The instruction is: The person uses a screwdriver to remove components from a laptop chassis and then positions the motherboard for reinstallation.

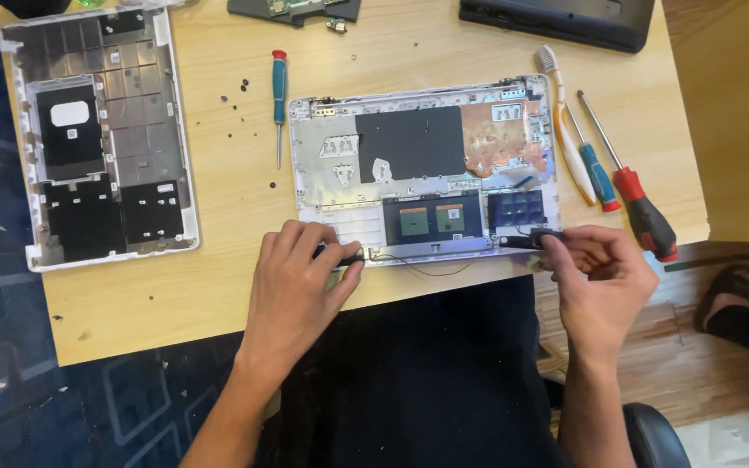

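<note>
The white laptop shell lies opened and largely stripped on the desk, its bottom cover set aside, while the left hand and right hand each pinch a black speaker joined by a thin wire at its front edge.

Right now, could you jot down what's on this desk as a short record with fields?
Surface: wooden table
Centre: opened white laptop base, insides showing
Left hand: pinching a small black part at the base's front left corner
Right hand: gripping a black part at the front right corner
Between hands: thin dark wire along the front edge
Left of base: teal-handled screwdriver, loose screws, white bottom cover
Right of base: toothbrush, blue screwdriver, red screwdriver
</note>
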